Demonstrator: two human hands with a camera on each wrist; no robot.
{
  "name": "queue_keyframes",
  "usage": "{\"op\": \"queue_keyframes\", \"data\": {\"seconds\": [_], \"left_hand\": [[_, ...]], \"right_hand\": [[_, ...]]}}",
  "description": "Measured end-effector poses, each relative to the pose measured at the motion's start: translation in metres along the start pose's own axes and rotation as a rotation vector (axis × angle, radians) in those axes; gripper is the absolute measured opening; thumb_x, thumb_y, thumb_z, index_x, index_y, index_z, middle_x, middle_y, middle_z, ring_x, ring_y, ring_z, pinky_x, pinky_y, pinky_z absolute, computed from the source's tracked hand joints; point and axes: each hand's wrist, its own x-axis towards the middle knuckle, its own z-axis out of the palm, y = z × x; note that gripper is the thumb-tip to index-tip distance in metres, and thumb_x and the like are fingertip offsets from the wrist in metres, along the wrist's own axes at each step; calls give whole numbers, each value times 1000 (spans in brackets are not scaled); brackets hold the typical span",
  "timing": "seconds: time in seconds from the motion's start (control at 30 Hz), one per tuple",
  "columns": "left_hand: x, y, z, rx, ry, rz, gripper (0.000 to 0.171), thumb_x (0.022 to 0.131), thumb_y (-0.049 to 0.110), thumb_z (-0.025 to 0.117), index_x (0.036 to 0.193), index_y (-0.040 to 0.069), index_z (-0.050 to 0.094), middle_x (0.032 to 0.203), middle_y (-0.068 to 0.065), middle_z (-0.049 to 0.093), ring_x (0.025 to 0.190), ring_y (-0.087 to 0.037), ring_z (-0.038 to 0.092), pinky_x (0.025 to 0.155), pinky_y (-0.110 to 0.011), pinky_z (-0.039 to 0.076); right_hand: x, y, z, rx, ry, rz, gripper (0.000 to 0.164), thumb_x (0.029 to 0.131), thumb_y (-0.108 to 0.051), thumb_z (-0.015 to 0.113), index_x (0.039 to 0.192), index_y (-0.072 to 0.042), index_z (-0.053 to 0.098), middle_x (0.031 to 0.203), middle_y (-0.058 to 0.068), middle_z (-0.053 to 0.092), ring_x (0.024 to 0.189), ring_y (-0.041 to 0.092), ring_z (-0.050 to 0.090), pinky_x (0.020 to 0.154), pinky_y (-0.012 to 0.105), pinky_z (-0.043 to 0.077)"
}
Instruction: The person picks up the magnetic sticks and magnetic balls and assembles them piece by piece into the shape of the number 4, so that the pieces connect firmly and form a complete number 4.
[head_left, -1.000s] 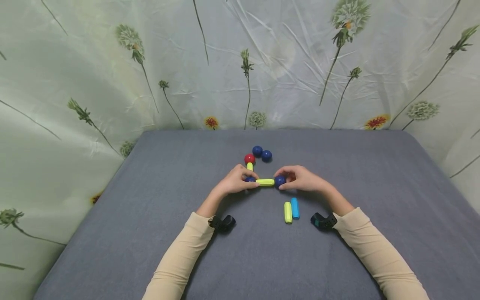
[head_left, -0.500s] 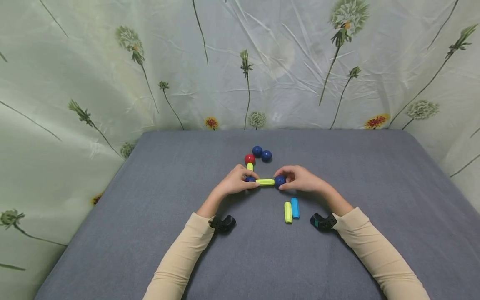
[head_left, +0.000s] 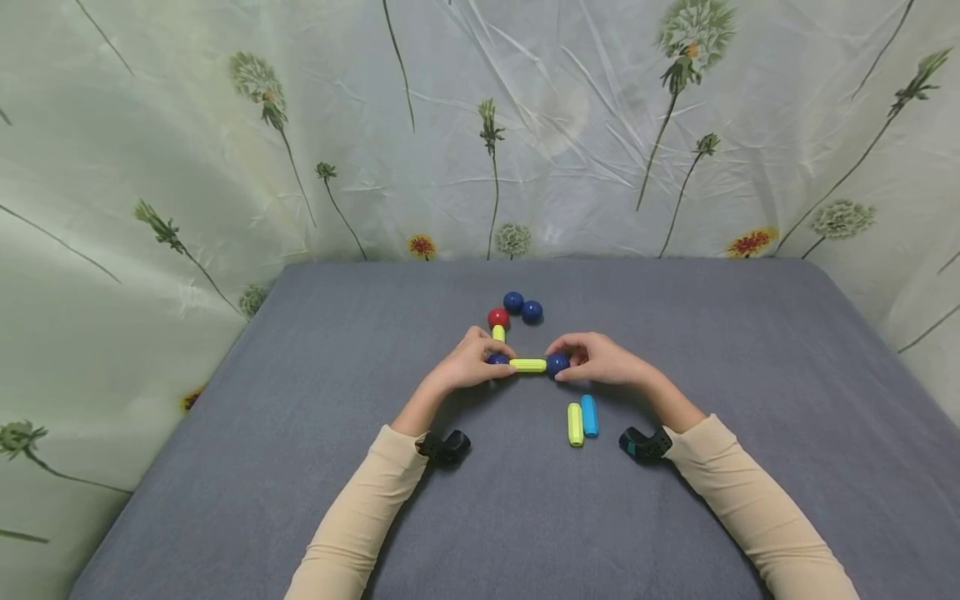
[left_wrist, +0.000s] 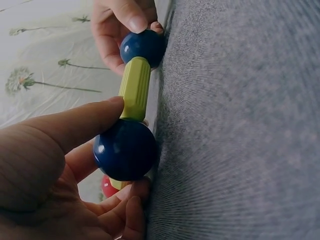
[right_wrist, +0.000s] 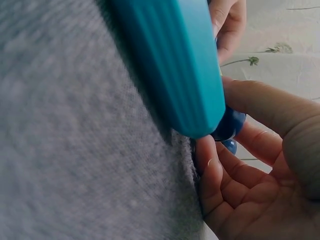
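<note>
On the grey cloth, a yellow-green ribbed rod point(head_left: 528, 365) spans two blue balls. My left hand point(head_left: 468, 360) grips the left blue ball point(left_wrist: 126, 150), its thumb lying along the near end of the rod in the left wrist view. The right blue ball point(head_left: 557, 365) is held between the thumb and fingers of my right hand point(head_left: 600, 360). From the left ball a second yellow-green rod point(head_left: 498, 333) runs back to a red ball point(head_left: 498, 317). A blue rod point(right_wrist: 172, 65) covers much of the right ball in the right wrist view.
Two loose blue balls point(head_left: 532, 312) lie behind the red ball. Closer to me, a loose yellow-green rod point(head_left: 575, 425) lies beside the blue one, between my forearms. A flower-printed curtain point(head_left: 420, 150) stands behind the cloth-covered table point(head_left: 360, 542).
</note>
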Motion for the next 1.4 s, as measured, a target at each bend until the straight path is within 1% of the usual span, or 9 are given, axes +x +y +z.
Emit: {"op": "queue_keyframes", "data": {"seconds": [0.17, 0.3, 0.4, 0.5, 0.63, 0.9, 1.07, 1.2, 1.4], "left_hand": [[0, 0, -3, 32, -14, 22, 24, 85, 25, 68, 105, 11, 72, 98, -9, 45, 89, -17, 36, 70, -25, 29], [-1, 1, -6, 66, -31, 67, 23, 85, 23, 68, 104, 10, 72, 87, -8, 50, 83, -17, 36, 69, -24, 27], [-2, 0, -9, 76, -46, 99, 23, 85, 22, 68, 103, 8, 71, 79, -5, 51, 79, -15, 35, 68, -23, 25], [-1, -1, -10, 71, -65, 132, 23, 85, 20, 67, 103, 6, 71, 71, 0, 48, 70, -12, 37, 65, -21, 28], [-1, -2, -12, 58, -99, 146, 23, 86, 19, 66, 103, 5, 71, 59, 6, 42, 56, -8, 36, 57, -18, 30], [-1, -2, -13, 34, -143, 121, 24, 87, 20, 65, 105, 5, 70, 60, 7, 45, 56, -7, 39, 57, -18, 32], [-2, -3, -15, 31, -154, 111, 23, 87, 21, 65, 105, 6, 70, 59, 7, 47, 53, -7, 39, 56, -19, 32], [-1, -3, -14, 34, -159, 107, 24, 87, 21, 65, 105, 7, 70, 58, 7, 46, 53, -7, 38, 56, -19, 32], [-2, -4, -14, 43, -153, 111, 24, 87, 22, 65, 106, 7, 69, 59, 6, 43, 55, -8, 36, 56, -19, 30]], "right_hand": [[-1, -1, 0, -11, 0, -8, 34, 84, -17, 68, 115, -4, 61, 90, 8, 59, 71, 13, 48, 64, 22, 40], [-1, -2, 1, -19, -1, -17, 31, 86, -18, 67, 114, -5, 62, 92, 8, 60, 72, 13, 49, 65, 22, 41], [0, -2, 2, -20, -1, -17, 30, 87, -18, 66, 114, -5, 62, 95, 9, 61, 73, 13, 49, 66, 22, 41], [0, -3, 3, -21, -6, -9, 30, 87, -18, 65, 114, -5, 63, 95, 9, 62, 73, 13, 50, 66, 22, 42], [-1, -6, 3, -22, -24, 1, 30, 87, -19, 66, 113, -5, 63, 93, 9, 62, 73, 13, 50, 66, 23, 42], [-3, -6, 2, -22, -46, -2, 32, 88, -19, 64, 116, -3, 63, 95, 9, 63, 76, 13, 51, 69, 23, 43], [-4, -8, 4, -29, -51, -9, 34, 90, -19, 62, 119, -1, 61, 103, 13, 65, 80, 9, 55, 73, 23, 45], [-8, -9, 3, -8, -47, 17, 36, 91, -19, 59, 121, 1, 58, 107, 15, 65, 84, 10, 58, 73, 24, 46], [-16, -9, 0, 9, -28, 89, 38, 93, -20, 55, 121, 5, 57, 102, 18, 66, 79, 11, 60, 67, 25, 49]]}}
